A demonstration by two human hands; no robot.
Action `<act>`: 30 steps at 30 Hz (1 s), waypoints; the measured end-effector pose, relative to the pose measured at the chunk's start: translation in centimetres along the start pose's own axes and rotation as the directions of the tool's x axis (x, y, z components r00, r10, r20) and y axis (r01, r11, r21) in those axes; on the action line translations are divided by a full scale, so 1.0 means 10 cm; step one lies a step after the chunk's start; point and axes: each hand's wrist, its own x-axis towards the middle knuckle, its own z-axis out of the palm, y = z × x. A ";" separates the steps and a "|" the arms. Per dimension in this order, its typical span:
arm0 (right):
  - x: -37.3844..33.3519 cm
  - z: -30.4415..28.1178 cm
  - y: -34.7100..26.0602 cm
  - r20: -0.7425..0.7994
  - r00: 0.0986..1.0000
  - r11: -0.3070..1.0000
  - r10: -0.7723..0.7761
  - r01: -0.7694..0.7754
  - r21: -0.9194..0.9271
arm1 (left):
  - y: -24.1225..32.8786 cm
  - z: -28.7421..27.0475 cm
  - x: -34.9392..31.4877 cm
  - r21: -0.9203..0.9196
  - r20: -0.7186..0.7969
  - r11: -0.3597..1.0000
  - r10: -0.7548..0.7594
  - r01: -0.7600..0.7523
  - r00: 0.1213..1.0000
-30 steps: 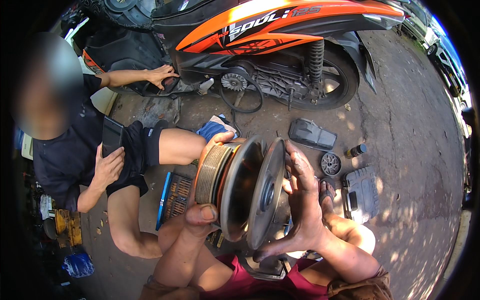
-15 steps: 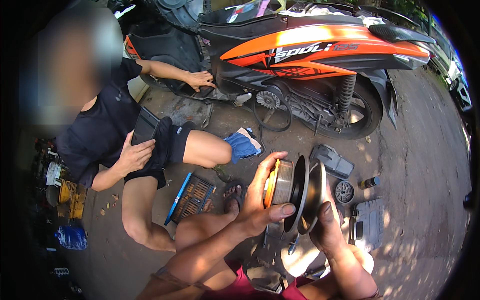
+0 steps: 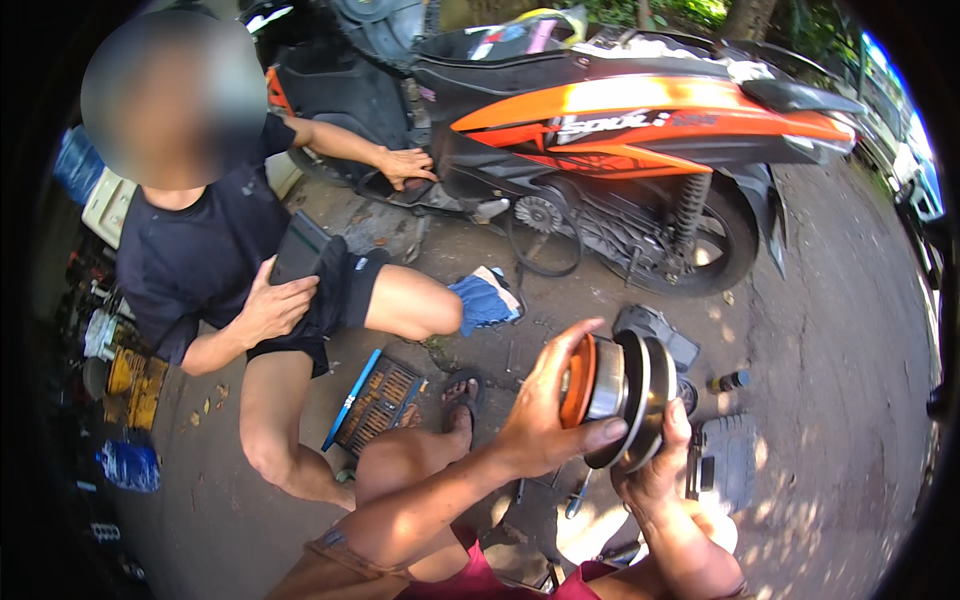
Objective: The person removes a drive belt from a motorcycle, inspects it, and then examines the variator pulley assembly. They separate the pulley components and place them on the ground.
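Note:
Both my hands hold up a scooter clutch pulley assembly [image 3: 607, 388], with an orange end, a bright metal drum and two dark, shiny discs. My left hand [image 3: 540, 415] wraps the orange end, fingers over the far side and thumb along the drum to the disc's edge. My right hand [image 3: 655, 475] grips the outer disc from the right, thumb on its face; its other fingers are mostly hidden. Beyond stands an orange and black scooter [image 3: 590, 120] with its side uncovered, showing a finned fan wheel [image 3: 538, 213] and a loose drive belt [image 3: 545, 270].
At left another person [image 3: 200, 260] squats, one hand holding a dark flat device [image 3: 300, 247], the other on the scooter. A blue-edged tool tray [image 3: 375, 405], blue cloth [image 3: 487, 300], black plastic cover [image 3: 655, 335], small can [image 3: 728, 381], grey case [image 3: 725, 465] and screwdriver [image 3: 577, 490] lie on the ground.
The clutch pulley assembly has turned in my hands, so its orange end shows more, and it sits slightly further right. The other person keeps much the same pose.

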 end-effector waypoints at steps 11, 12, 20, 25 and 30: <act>0.08 -0.04 -0.10 0.108 0.992 0.963 0.061 -0.087 0.257 | 0.07 -0.07 0.18 -0.552 -0.010 0.788 -0.333 0.273 0.943; 0.07 -0.04 -0.09 0.087 0.993 0.976 0.081 -0.097 0.197 | 0.04 -0.02 0.19 -0.571 -0.066 0.786 -0.332 0.238 0.941; 0.09 -0.03 -0.09 0.071 0.984 0.986 0.162 -0.164 0.027 | -0.01 0.12 0.20 -0.736 -0.021 0.615 -0.438 0.283 0.899; 0.12 0.02 -0.16 0.112 0.992 0.988 0.049 -0.032 -0.149 | -0.01 0.13 0.24 -0.792 0.025 0.518 -0.501 0.323 0.865; 0.14 0.01 -0.22 0.134 0.988 0.974 0.072 -0.041 -0.221 | -0.02 0.15 0.22 -0.810 0.053 0.479 -0.517 0.339 0.855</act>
